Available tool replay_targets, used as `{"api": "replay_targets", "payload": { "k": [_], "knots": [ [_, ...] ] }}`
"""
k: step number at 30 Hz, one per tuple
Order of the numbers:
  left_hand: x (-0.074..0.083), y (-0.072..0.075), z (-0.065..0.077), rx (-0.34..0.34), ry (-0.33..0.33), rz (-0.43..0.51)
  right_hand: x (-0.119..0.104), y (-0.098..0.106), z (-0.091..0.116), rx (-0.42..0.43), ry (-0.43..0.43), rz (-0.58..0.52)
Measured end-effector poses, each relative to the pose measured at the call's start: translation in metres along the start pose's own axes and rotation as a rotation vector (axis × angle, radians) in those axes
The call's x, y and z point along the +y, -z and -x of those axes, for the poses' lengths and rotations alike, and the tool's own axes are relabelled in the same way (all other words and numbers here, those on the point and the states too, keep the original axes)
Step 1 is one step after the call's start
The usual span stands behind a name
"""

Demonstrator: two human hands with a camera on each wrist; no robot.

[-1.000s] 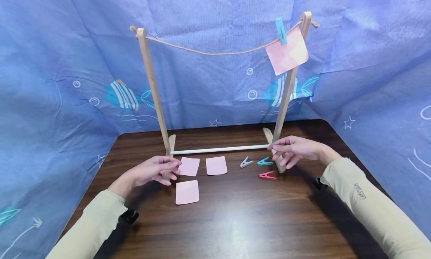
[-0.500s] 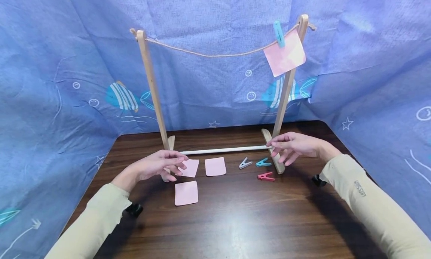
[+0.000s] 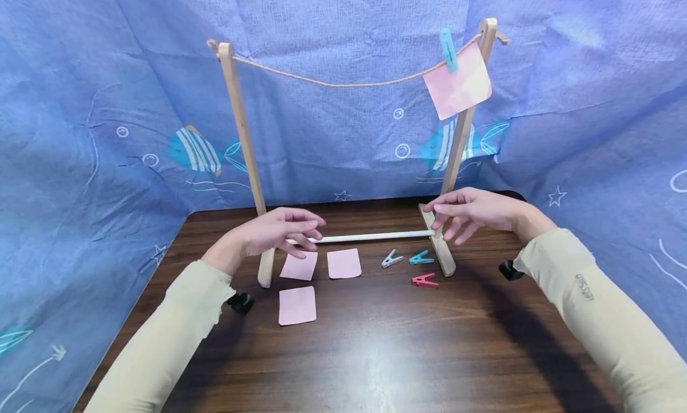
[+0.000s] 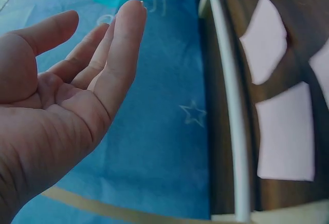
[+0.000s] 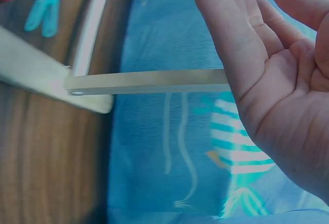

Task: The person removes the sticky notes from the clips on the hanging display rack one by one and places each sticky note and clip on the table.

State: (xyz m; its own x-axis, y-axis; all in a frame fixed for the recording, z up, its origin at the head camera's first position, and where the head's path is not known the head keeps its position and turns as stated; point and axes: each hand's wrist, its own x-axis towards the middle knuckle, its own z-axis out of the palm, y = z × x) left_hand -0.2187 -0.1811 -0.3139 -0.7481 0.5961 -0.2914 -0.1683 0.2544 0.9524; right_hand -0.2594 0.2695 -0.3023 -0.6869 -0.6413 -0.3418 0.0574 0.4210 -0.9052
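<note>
In the head view my left hand (image 3: 279,231) hovers above the pink paper squares, fingers loosely bent, holding nothing. Below it lies one pink square (image 3: 300,266), with a second square (image 3: 344,263) to its right and a third square (image 3: 297,306) nearer me. My right hand (image 3: 469,213), likewise holding nothing, is raised beside the stand's right post. Just left of it on the table are a grey clothespin (image 3: 392,258), a blue clothespin (image 3: 421,257) and a red clothespin (image 3: 425,280). The left wrist view shows the left palm (image 4: 67,100) with fingers extended.
A rope (image 3: 343,84) sags between two wooden posts joined low down by a white rod (image 3: 376,236). At its right end a blue clothespin (image 3: 448,50) pins a pink square (image 3: 458,85). Blue fish-print cloth (image 3: 333,145) surrounds the dark wooden table (image 3: 408,353).
My left hand has moved up and to the right, over the paper squares. My right hand has risen a little. The squares and clothespins stay where they were.
</note>
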Motion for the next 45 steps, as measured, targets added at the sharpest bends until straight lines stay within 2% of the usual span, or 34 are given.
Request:
{"api": "replay_targets", "payload": {
  "k": [9, 14, 20, 25, 29, 33, 37, 41, 45],
  "knots": [
    [0.046, -0.006, -0.015, 0.024, -0.051, 0.005, -0.055, 0.004, 0.01, 0.022, 0.046, 0.099],
    [0.069, -0.011, -0.021, 0.055, -0.106, 0.002, -0.086, 0.006, 0.019, 0.043, 0.096, 0.149],
    [0.095, -0.017, -0.03, 0.116, -0.169, -0.007, -0.12, 0.008, 0.033, 0.081, 0.201, 0.217],
    [0.113, -0.021, -0.039, 0.114, -0.183, 0.006, -0.145, 0.012, 0.052, 0.107, 0.342, 0.232],
    [0.126, -0.024, -0.044, 0.102, -0.189, -0.003, -0.159, 0.016, 0.061, 0.138, 0.465, 0.124],
    [0.136, -0.031, -0.05, 0.09, -0.214, -0.007, -0.166, 0.017, 0.061, 0.193, 0.592, -0.069],
    [0.145, -0.041, -0.059, 0.108, -0.265, 0.034, -0.173, 0.014, 0.057, 0.31, 0.721, -0.206],
    [0.153, -0.054, -0.071, 0.167, -0.323, 0.102, -0.182, 0.008, 0.051, 0.447, 0.808, -0.252],
    [0.158, -0.069, -0.085, 0.22, -0.362, 0.196, -0.188, 0.005, 0.048, 0.538, 0.831, -0.289]
  ]
}}
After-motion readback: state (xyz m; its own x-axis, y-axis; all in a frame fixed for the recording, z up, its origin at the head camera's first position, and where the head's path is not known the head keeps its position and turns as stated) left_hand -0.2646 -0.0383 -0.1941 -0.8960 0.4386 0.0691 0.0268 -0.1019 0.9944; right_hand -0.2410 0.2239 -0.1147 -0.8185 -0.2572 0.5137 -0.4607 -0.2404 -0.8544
